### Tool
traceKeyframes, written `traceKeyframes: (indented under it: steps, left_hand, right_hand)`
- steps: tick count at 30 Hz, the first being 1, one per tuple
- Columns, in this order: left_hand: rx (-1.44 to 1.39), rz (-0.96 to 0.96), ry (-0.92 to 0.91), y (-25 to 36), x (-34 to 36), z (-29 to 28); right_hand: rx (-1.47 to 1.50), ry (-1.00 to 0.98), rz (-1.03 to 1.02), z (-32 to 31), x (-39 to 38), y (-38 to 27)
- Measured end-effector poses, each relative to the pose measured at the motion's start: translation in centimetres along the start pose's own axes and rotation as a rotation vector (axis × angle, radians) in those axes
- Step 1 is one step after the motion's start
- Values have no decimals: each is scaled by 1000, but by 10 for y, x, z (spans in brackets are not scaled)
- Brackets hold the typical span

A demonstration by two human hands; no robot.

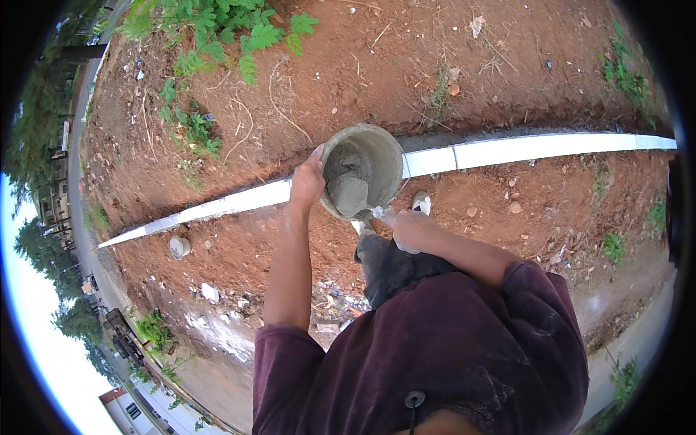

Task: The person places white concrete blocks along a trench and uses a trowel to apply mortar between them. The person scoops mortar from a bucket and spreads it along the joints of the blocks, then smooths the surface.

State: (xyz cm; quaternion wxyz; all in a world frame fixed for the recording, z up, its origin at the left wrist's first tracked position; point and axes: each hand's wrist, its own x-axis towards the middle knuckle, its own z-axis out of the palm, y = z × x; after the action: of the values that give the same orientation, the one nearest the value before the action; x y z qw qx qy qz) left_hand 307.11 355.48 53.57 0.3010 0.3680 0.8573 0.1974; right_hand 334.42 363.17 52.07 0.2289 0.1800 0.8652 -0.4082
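A grey, cement-caked bucket [389, 167] is tilted over the long white strip, its mouth toward me. My left hand [309, 180] is closed on the bucket's left rim. Wet grey mortar [345, 161] lies inside, along the bucket's wall. With my right hand [410, 230], closed at the near right of the bucket, I hold a trowel [349, 194]. Its blade is inside the bucket and looks coated with mortar. My right fingers hide most of the trowel's handle.
The white strip [507, 151] crosses the red soil from left to right, with a narrow trench along its far side. A small pail [179, 247] stands at the left. Leafy plants [232, 29] grow at the far side; rubble and a white block [209, 293] lie nearer me.
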Motion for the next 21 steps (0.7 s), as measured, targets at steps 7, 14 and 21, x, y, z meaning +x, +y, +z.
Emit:
traceKeyframes:
  steps: [7,14,21]
  left_hand:
    - [15,117,105,-20,8,5]
    - [86,90,24,0,19,6]
    - [103,118,52,10,22,0]
  right_hand:
    - [-208,86,-12,-29,0,28]
    - [-449,12,-93,-18,-9,40]
    - [-383,165,-109,-52,-11,13]
